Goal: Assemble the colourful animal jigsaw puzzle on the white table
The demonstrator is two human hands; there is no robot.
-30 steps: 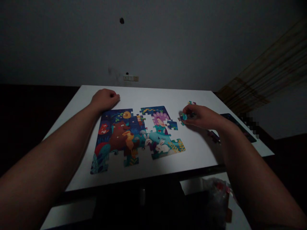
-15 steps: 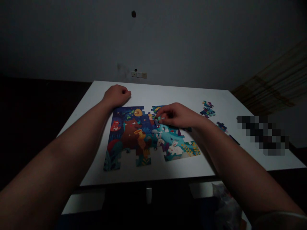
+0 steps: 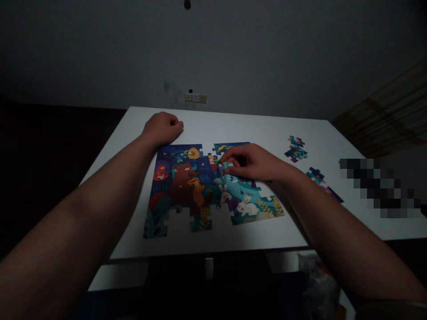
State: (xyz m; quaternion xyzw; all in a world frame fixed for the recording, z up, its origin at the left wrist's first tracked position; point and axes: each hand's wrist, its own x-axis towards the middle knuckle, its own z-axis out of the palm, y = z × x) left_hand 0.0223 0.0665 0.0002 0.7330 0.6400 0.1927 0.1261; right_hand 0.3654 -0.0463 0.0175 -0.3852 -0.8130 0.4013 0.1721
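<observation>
A partly joined jigsaw puzzle (image 3: 205, 175) lies on the white table, showing a brown bear, a fox and white rabbits. Gaps run along its near edge, at its top middle and on its right. My right hand (image 3: 248, 161) reaches over the upper middle of the puzzle, thumb and index finger pinched on a small puzzle piece (image 3: 221, 169) that the fingers partly cover. Curled into a loose fist, my left hand (image 3: 163, 127) rests on the table just beyond the puzzle's upper left corner, and nothing shows in it.
Several loose puzzle pieces (image 3: 296, 149) lie to the right, with more pieces (image 3: 322, 183) nearer the right edge of the table (image 3: 247, 242). A blurred-out dark patch covers the far right. Below the near edge hangs a clear plastic bag (image 3: 316, 282).
The camera view has shifted a little. My right hand stays pinched at nearly the same spot on the puzzle, and my left fist keeps its place.
</observation>
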